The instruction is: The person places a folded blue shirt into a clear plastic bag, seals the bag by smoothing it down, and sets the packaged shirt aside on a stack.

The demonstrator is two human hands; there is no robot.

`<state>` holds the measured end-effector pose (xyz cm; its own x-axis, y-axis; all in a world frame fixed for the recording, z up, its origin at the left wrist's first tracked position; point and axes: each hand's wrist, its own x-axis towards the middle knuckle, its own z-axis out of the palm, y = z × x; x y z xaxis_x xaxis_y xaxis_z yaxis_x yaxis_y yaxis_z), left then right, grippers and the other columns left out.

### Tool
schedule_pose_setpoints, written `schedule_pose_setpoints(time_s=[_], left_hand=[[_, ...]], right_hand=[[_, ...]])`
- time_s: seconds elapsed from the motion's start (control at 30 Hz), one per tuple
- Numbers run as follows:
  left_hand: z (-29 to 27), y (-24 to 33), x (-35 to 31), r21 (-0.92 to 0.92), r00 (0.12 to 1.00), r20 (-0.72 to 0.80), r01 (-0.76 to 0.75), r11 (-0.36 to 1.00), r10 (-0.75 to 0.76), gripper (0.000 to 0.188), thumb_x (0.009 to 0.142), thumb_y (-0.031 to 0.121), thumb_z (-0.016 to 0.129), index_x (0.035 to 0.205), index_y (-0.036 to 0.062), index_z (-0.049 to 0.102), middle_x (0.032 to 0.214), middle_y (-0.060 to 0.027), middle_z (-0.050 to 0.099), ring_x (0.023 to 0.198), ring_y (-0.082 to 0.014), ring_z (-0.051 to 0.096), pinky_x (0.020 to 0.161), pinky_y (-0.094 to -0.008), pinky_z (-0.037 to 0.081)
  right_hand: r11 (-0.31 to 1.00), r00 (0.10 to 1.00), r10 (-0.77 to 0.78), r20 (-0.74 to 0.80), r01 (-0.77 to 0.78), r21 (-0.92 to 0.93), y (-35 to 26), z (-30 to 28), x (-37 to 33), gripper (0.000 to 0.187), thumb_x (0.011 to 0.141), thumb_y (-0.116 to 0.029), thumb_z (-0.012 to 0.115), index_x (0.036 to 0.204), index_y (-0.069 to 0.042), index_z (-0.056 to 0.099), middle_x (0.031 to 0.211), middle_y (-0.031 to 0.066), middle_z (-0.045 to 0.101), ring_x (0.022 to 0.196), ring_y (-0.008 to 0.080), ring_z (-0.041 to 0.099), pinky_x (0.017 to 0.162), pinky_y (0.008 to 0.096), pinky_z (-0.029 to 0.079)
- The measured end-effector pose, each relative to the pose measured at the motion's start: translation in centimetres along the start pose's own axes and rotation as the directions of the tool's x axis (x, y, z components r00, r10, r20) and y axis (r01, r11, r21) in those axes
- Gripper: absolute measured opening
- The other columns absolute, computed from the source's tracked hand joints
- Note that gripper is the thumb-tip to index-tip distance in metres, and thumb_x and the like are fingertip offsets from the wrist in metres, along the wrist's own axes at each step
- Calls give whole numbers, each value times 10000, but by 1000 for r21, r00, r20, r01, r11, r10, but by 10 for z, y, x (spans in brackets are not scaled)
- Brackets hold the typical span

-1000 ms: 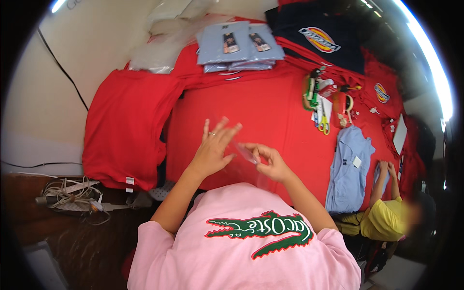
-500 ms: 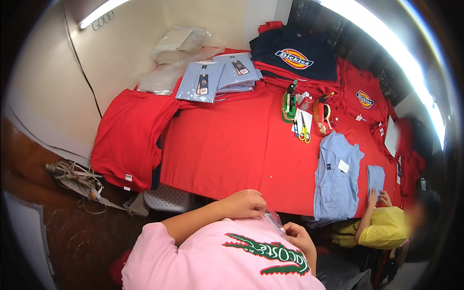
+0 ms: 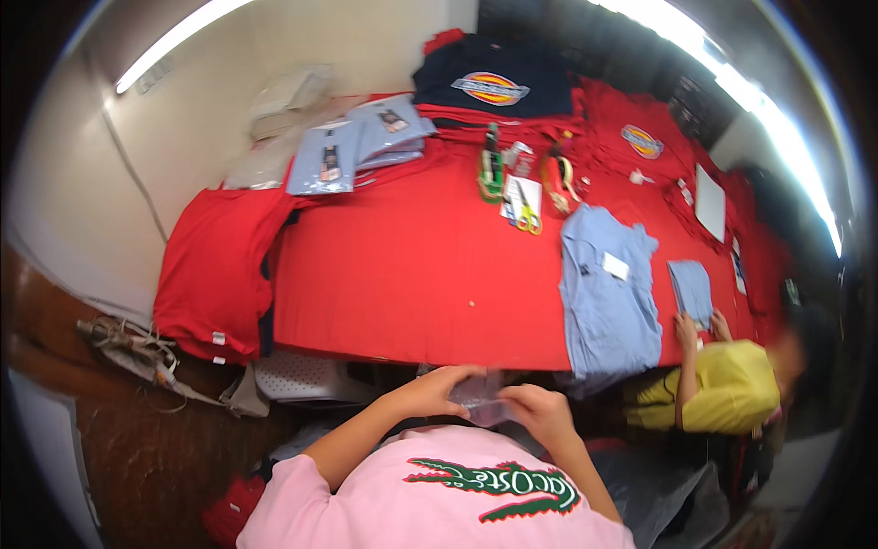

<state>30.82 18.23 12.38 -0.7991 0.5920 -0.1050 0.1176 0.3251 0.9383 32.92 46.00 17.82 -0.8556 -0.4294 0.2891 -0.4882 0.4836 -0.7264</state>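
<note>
In front of my chest, just off the table's near edge, my left hand [image 3: 432, 393] and my right hand [image 3: 541, 412] hold a clear plastic bag [image 3: 482, 395] between them. The left fingers curl round one side of the bag, and the right fingers pinch the other. Past my right hand, a light blue shirt [image 3: 604, 316] with a white tag lies spread on the red-covered table [image 3: 412, 274]. Bagged, folded blue shirts [image 3: 320, 174] are piled at the far left, beside loose clear plastic bags [image 3: 261, 169].
Yellow scissors [image 3: 527, 218], a green tape dispenser [image 3: 491, 174] and another tape dispenser [image 3: 556, 178] sit mid-table. A navy shirt [image 3: 494, 64] tops a far stack. Red shirts [image 3: 215, 274] hang over the left end. A person in yellow [image 3: 732, 389] handles a folded blue garment [image 3: 690, 285] at right.
My hands have drawn the plastic bag out wider between them, and more of it shows. The view has swung right, so the table's things sit farther left.
</note>
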Motion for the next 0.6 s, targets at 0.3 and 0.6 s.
schedule_pose_setpoints(time_s=[0.3, 0.6], left_hand=[[12, -5, 3, -386, 970, -197, 56, 921, -142, 98, 950, 68, 794, 996, -18, 790, 890, -57, 782, 800, -105, 713, 741, -293, 575], [-11, 0, 9, -708, 973, -121, 56, 704, -199, 437, 951, -6, 805, 1369, -1, 677, 1135, -143, 793, 1074, -203, 764, 970, -335, 609]], right_hand=[[919, 894, 327, 306, -377, 120, -10, -1, 15, 260, 889, -213, 886, 1068, -60, 775, 876, 94, 766, 761, 183, 736, 715, 315, 563], [546, 821, 533, 204, -518, 658, 46, -10, 18, 202, 1064, -194, 743, 1060, -4, 812, 954, 54, 812, 824, 89, 702, 753, 263, 557]])
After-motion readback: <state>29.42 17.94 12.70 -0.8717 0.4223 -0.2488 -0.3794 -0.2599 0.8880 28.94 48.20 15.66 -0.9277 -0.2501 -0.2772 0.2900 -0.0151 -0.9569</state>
